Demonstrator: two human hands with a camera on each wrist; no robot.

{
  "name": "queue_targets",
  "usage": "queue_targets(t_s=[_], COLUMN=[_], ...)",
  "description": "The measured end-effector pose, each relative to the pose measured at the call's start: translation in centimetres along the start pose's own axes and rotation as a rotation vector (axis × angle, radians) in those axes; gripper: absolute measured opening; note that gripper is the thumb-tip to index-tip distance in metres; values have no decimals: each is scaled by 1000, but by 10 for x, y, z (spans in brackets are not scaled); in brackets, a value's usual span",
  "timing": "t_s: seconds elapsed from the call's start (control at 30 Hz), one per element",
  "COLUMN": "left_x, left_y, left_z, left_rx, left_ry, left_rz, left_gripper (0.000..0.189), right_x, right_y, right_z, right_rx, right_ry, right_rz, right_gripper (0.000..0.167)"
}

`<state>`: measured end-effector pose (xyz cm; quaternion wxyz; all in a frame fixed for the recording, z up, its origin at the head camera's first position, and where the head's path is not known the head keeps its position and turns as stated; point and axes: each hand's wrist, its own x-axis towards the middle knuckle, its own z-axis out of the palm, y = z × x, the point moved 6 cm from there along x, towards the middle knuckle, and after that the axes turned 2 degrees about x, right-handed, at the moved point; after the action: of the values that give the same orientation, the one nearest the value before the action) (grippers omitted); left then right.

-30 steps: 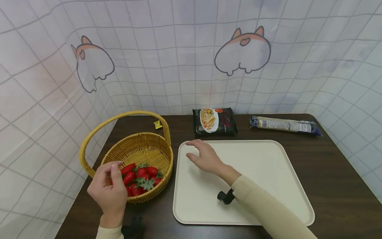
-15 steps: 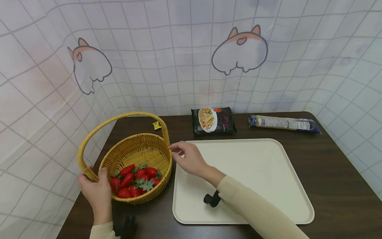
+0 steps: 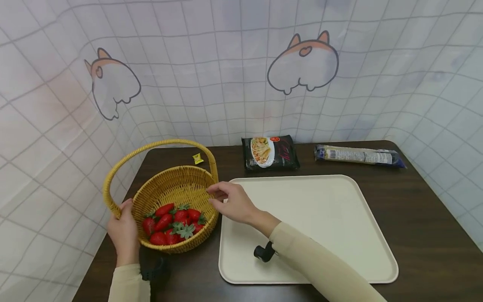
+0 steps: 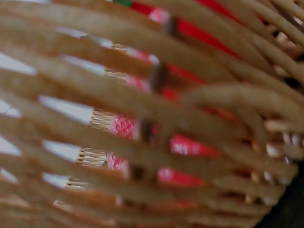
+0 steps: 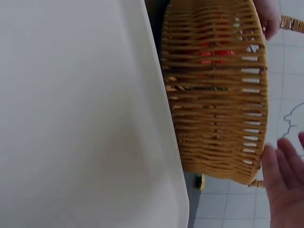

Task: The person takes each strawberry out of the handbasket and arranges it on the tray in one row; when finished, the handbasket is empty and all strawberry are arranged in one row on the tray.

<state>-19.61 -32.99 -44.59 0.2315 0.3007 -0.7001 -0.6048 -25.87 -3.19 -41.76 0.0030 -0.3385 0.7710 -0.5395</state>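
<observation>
A yellow wicker basket [image 3: 185, 246] with a tall arched handle [image 3: 160, 144] is on the left side of the table. Several red strawberries [image 3: 164, 222] with green leaves lie in its near half. My left hand [image 3: 122, 237] grips the basket's left side where the handle meets the rim. On the opposite side, my right hand [image 3: 235, 203] has its fingertips right at the rim, fingers loosely extended, as the right wrist view also shows beside the woven wall [image 5: 216, 109]. Blurred wicker strips [image 4: 95, 85] fill the left wrist view, with red strawberries behind them; the left hand is out of that frame.
A cream tray [image 3: 313, 268] lies right of the basket, beneath my right forearm. Behind it are a black food packet [image 3: 284, 155] and a long clear-and-blue package [image 3: 358, 155]. A small yellow wrapped piece [image 3: 198, 158] lies behind the basket. A patterned curtain [image 3: 211, 84] encloses the table.
My left hand has come down from above the strawberries to the basket's left side and taken hold. My right hand has moved left to the rim. The basket has shifted slightly right.
</observation>
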Motion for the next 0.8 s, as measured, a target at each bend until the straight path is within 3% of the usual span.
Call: queue_targets(t_s=[0.2, 0.47, 0.63, 0.8], left_x=[7, 16, 19, 21], left_y=[0, -1, -7, -12], left_z=[9, 21, 24, 25], left_rx=[-121, -302, -416, -435], left_ry=[-36, -104, -157, -179], left_rz=[-2, 95, 133, 156], left_gripper=[46, 36, 35, 27], right_x=[7, 26, 40, 52], right_y=[-6, -3, 3, 11], right_z=[8, 31, 45, 53], right_rx=[33, 22, 77, 52], right_ry=[-145, -332, -380, -415], right_rz=[-16, 32, 89, 154], right_gripper=[35, 40, 40, 42])
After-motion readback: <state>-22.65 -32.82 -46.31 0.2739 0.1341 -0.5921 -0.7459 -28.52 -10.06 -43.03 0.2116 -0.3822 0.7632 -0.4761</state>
